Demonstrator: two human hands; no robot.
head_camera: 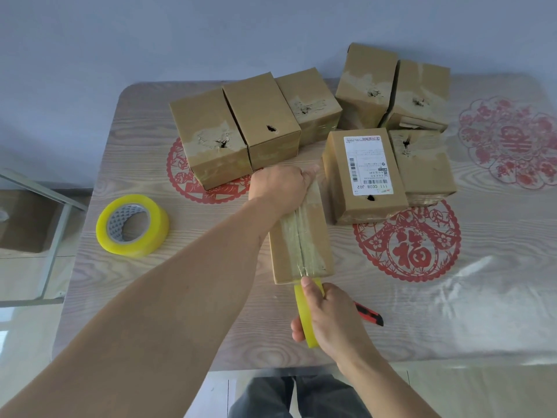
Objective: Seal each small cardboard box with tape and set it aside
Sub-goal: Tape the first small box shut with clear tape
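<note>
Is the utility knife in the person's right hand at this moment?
No: the right hand grips a yellow tape roll, while the knife lies on the table.

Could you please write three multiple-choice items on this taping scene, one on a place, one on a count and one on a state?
1. Where does the spare tape roll lie?
A. On a box
B. On the table, left of the left arm
C. On the floor

2. How many tape rolls show?
A. One
B. Two
C. Four

3. What is the right hand doing?
A. Gripping a tape roll
B. Resting open
C. Holding the cutter

Answers:
1 B, it sits flat on the tabletop.
2 B, one lies, one is held.
3 A, tape runs from it onto the box that the left hand steadies.
</note>
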